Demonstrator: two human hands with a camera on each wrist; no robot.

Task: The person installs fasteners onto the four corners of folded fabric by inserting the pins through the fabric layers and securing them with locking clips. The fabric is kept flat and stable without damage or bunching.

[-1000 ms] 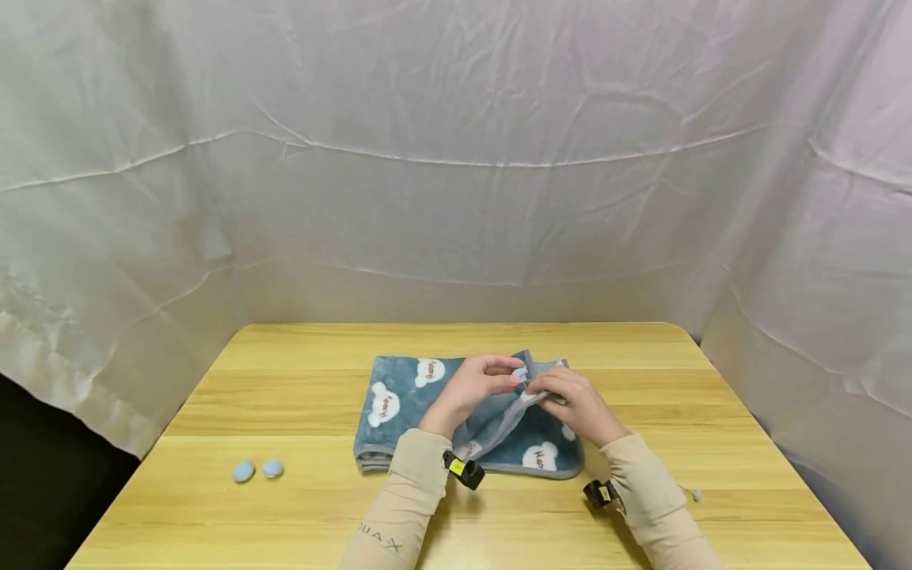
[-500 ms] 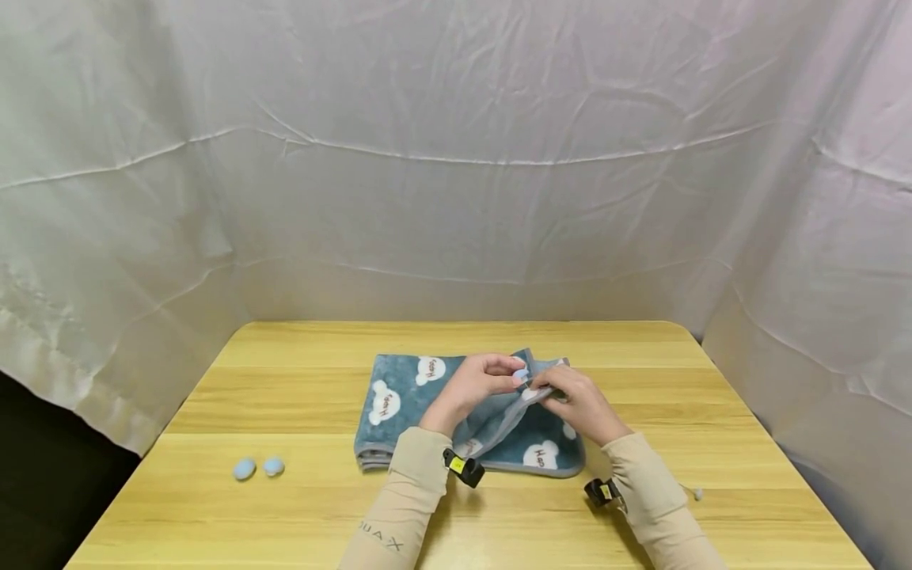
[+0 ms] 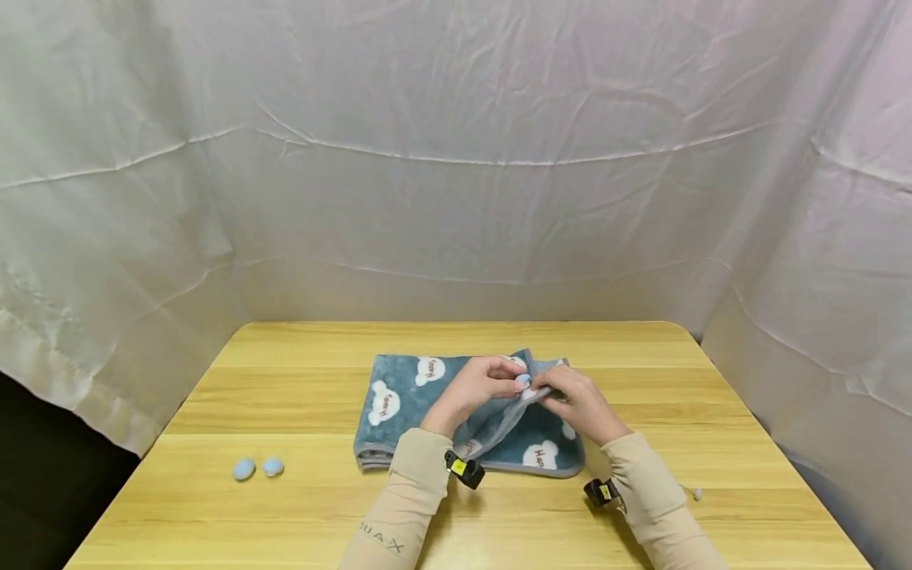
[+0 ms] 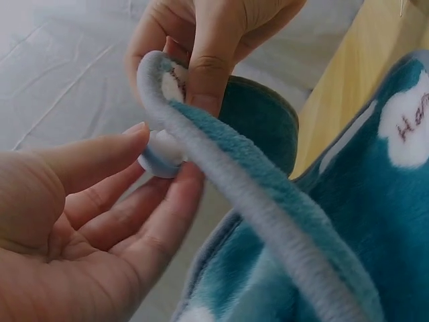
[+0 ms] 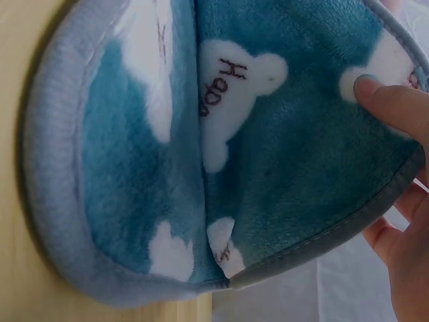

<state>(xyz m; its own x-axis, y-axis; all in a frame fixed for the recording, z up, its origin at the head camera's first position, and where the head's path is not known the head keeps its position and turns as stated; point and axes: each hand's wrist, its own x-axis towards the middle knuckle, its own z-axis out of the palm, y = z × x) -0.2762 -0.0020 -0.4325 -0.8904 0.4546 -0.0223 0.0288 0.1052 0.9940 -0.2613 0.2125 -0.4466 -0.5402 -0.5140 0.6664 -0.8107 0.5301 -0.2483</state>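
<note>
A folded teal fleece blanket [image 3: 399,392] with white bear patches and grey edging lies on the table, its right part lifted and folded back. My right hand [image 3: 580,400] pinches the raised edge between thumb and fingers, and its thumb presses on a white patch [image 5: 385,64] in the right wrist view. Beside that edge, my left hand [image 3: 473,388] pinches a small round light-blue and white button-like piece [image 4: 161,154] between thumb and fingertips. The piece sits right at the grey edging [image 4: 234,184]; its side toward the fabric is partly hidden.
Two similar light-blue round pieces, one [image 3: 244,469] and another [image 3: 273,467], rest on the wooden table [image 3: 299,522] at the left. Near my right sleeve lies a small grey bead-like thing [image 3: 697,494] with a thin stem. Pale curtains [image 3: 456,222] hang around the table.
My left fingers have shifted the blue piece slightly toward the near side, closer to the blanket's raised edge. The right hand keeps its hold almost still.
</note>
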